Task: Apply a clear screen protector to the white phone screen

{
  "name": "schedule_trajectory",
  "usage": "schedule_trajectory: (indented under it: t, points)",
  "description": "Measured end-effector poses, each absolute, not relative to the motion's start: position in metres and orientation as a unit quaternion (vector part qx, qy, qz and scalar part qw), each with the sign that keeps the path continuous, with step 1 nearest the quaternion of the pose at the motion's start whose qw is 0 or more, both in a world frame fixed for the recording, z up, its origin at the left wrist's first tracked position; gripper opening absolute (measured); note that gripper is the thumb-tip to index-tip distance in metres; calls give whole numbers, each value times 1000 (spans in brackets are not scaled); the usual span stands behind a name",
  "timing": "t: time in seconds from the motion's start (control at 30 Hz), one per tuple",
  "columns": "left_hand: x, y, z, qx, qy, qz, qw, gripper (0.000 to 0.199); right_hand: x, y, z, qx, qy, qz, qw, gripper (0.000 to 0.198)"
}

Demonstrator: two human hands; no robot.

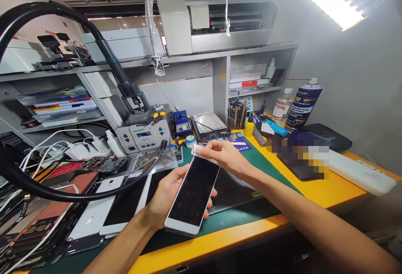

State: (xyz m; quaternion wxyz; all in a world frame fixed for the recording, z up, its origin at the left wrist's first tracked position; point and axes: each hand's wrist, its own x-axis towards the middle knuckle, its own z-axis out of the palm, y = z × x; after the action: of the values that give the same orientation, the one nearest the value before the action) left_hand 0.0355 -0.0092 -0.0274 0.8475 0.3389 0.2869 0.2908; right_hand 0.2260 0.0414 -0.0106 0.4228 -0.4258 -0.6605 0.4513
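Note:
My left hand (166, 192) is wrapped round a white smartphone (193, 196) with a dark screen, its fingertips showing past the phone's right edge. The phone is tilted, screen towards me, above the near edge of the green mat (266, 177). At the phone's top end, my right hand (221, 154) pinches a small white piece (197, 149) that looks like a folded wipe, pressed against or very near the glass. Behind the phone, a perforated black plate (234, 188) lies on the mat.
Several phones, among them a white one (97, 207), crowd the left, with a black hose (78, 197) arching over them. A grey rework station (144, 134) stands behind. On the right are a spray can (303, 104), a clear bottle (282, 106) and a long white device (354, 169).

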Motion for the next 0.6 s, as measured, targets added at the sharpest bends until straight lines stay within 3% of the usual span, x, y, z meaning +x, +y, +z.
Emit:
schedule_trajectory:
  t: [0.13,0.33,0.47,0.6]
  points:
    - [36,-9,-27,343,302,300,837,64,224,40,-12,-451,-660,411,439,54]
    - [40,-13,-20,331,333,335,817,59,217,37,-19,-475,-640,405,449,85]
    - [38,-11,-19,312,336,353,816,68,213,37,-27,-487,-628,409,447,106]
    - [35,-9,-23,308,317,351,826,79,211,38,-35,-492,-619,408,457,114]
